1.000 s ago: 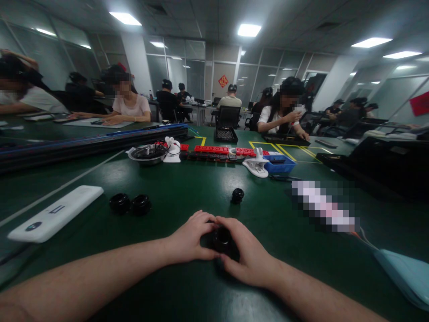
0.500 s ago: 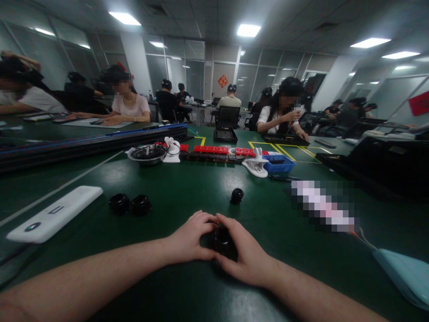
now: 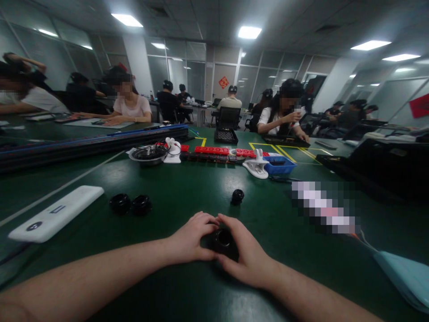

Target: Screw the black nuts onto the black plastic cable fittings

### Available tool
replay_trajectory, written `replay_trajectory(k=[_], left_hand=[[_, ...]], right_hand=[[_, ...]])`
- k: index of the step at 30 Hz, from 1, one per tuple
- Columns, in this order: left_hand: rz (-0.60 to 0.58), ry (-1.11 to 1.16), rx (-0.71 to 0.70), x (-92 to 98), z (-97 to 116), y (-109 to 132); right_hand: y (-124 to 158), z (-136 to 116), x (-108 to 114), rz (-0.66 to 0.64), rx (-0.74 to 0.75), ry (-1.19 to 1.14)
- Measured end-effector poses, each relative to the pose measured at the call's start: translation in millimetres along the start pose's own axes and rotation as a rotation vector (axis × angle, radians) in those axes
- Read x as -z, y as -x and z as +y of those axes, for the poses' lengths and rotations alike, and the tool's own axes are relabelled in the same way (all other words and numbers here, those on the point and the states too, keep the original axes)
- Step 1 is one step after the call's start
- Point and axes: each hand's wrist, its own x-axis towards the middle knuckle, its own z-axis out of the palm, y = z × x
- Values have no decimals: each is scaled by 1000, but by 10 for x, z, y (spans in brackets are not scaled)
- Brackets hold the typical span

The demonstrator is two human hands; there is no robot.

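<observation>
A glossy black ring-shaped piece (image 3: 223,239) with a round hole on top stands on the green table between my hands. My left hand (image 3: 192,237) curves around its left side, thumb at the near edge and fingers at the far edge. From the right, my right hand (image 3: 246,255) wraps it the same way, hiding part of it. The fingertips of both hands meet or nearly meet. Beyond them sits a smaller black coiled-looking piece (image 3: 237,197). Two similar black pieces, a left one (image 3: 119,203) and a right one (image 3: 141,205), stand side by side to the left.
A white power bank (image 3: 56,213) with a cable lies at left. Farther back are a metal bowl (image 3: 147,162), red blocks (image 3: 214,150), a white clip stand (image 3: 256,166) and a blue bin (image 3: 279,169). A light-blue object (image 3: 407,277) is at right. Several people sit beyond.
Both hands stay around the black ring-shaped piece, almost unmoved. The piece looks slightly shifted or tilted between them. The whole view has shifted a little.
</observation>
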Motion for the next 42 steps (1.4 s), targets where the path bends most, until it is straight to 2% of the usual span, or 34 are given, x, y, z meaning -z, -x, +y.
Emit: replay_trajectory(k=[6,9,14,20,24,28,36,42], left_hand=[[-11,3,-4,-9,-10,-4],[-2,16,-11,4,10,-3],[-4,3,0,-6,-12,11],[-1,2,-2,4,3,16],[20,-20,-19,18,35,19],[36,-40,-36,14,23,28],[15,-54,-35,27,34,29],[-1,-28,-14,32,21,27]], right_hand=[[-3,30,-38,77,-98,9],[7,14,-25,103,-38,-18],[-10,-20,-8,25,36,-5],[-48,-14,-51,89,-85,52],[-29,-32,-34,104,-2,30],[-18,-47,-8,49,36,71],[-14,18,-57,119,-160,94],[25,-9,-3,44,43,38]])
